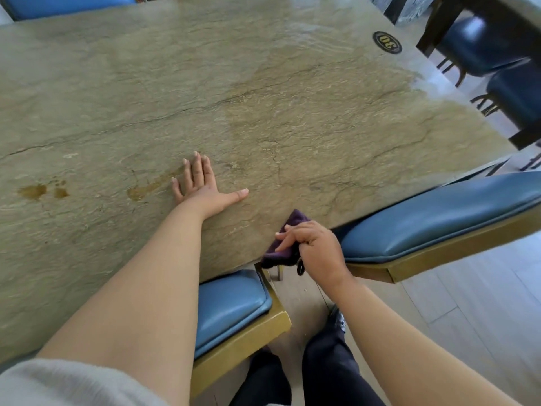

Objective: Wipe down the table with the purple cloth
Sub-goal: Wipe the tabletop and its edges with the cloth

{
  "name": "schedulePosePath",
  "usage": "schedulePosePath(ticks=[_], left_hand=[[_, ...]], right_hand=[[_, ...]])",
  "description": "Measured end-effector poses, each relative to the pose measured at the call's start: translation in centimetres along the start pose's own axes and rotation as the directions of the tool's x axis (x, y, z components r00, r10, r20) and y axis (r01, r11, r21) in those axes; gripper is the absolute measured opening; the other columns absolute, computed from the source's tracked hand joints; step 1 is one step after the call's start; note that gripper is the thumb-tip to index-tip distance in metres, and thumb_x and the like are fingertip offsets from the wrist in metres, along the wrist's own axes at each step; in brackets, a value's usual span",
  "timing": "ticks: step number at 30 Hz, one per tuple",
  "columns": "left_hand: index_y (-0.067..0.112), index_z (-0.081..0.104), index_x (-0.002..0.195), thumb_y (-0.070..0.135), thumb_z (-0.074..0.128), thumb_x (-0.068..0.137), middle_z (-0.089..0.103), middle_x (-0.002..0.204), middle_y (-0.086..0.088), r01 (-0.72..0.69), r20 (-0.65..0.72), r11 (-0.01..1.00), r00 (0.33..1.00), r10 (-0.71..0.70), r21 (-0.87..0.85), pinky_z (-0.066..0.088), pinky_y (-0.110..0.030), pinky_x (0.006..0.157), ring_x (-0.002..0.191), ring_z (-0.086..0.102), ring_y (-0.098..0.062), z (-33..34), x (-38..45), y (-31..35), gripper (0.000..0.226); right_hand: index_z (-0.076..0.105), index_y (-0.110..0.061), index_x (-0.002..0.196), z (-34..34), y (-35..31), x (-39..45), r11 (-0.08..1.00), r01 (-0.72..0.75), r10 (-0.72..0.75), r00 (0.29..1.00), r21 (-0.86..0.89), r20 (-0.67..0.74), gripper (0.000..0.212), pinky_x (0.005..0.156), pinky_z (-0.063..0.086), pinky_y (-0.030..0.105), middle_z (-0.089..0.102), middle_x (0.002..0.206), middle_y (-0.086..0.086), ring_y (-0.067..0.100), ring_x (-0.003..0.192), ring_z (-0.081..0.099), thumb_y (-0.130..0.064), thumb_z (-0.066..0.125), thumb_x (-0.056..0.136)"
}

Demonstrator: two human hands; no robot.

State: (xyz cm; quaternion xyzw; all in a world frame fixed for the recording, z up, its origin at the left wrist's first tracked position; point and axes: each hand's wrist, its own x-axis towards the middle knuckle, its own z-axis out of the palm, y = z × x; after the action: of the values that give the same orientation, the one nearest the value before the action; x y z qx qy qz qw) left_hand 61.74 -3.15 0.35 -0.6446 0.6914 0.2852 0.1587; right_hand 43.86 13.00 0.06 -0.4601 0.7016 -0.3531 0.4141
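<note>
- Head view: right hand point(314, 249) grips the purple cloth point(288, 240) at the surface point(263, 98) edge; left hand point(205, 184) lies flat, fingers straight.
- Spread the cloth and sweep toward the brown stains point(44, 191), pressing evenly.

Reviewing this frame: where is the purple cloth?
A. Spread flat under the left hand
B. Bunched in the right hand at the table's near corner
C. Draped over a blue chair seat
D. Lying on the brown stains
B: the right hand grips the bunched purple cloth at the table corner, while the left hand rests flat and bare on the tabletop.
</note>
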Motion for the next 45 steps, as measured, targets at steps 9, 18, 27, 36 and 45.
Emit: schedulePosePath(ticks=[9,18,27,36,45], left_hand=[[0.020,-0.035,0.143,0.092,0.037,0.066,-0.048,0.146,0.003,-0.010,0.013,1.000,1.000,0.010,-0.001,-0.022,-0.052,0.111,0.134,-0.044,-0.021,0.0,0.1,0.0,0.128],[0.027,-0.017,0.151,0.052,0.019,0.099,-0.035,0.153,0.011,0.017,-0.053,0.993,0.998,-0.024,-0.116,-0.018,-0.048,0.115,0.141,-0.034,-0.014,0.5,1.5,-0.1,0.069],[0.029,-0.017,0.150,0.047,0.014,0.101,-0.036,0.152,0.013,0.014,-0.041,0.985,0.999,-0.022,-0.173,-0.017,-0.045,0.114,0.140,-0.035,-0.012,0.7,2.2,-0.6,0.061],[0.031,-0.017,0.151,0.046,0.009,0.101,-0.035,0.152,0.017,0.038,-0.060,0.979,0.997,-0.051,-0.199,-0.016,-0.045,0.116,0.140,-0.033,-0.008,0.5,2.2,-0.4,0.058],[0.032,-0.018,0.150,0.056,0.008,0.098,-0.037,0.151,0.017,0.075,-0.067,0.987,0.994,-0.085,-0.143,-0.015,-0.045,0.116,0.141,-0.032,-0.009,0.7,2.7,-0.2,0.063]], right_hand=[[0.049,-0.024,0.137,-0.2,-1.3,6.8,0.939,-0.050,-0.055,0.955,-0.341,-0.291,0.055,0.119,0.011,0.043,0.043,0.147,-0.003,0.017,0.141,0.027,-0.003,0.041,0.087],[0.018,-0.051,0.145,5.7,-1.2,3.1,0.745,0.389,-0.233,0.913,-0.542,0.334,0.056,0.116,-0.018,0.035,0.001,0.156,-0.022,0.004,0.145,-0.013,-0.031,0.035,0.095],[0.007,-0.043,0.149,4.7,-2.8,13.6,0.713,-0.033,-0.025,0.997,-0.700,-0.072,0.058,0.114,-0.016,0.050,-0.008,0.160,-0.010,0.016,0.146,-0.016,-0.044,0.026,0.094],[0.001,-0.051,0.146,5.2,-2.1,10.4,0.568,0.408,-0.249,0.913,-0.715,0.324,0.060,0.116,-0.016,0.046,-0.009,0.158,-0.018,0.010,0.144,-0.019,-0.051,0.017,0.088],[0.006,-0.045,0.148,7.2,-5.0,19.5,0.570,0.331,-0.257,0.941,-0.752,0.220,0.057,0.116,-0.012,0.049,-0.005,0.160,-0.013,0.013,0.146,-0.015,-0.047,0.026,0.095]])
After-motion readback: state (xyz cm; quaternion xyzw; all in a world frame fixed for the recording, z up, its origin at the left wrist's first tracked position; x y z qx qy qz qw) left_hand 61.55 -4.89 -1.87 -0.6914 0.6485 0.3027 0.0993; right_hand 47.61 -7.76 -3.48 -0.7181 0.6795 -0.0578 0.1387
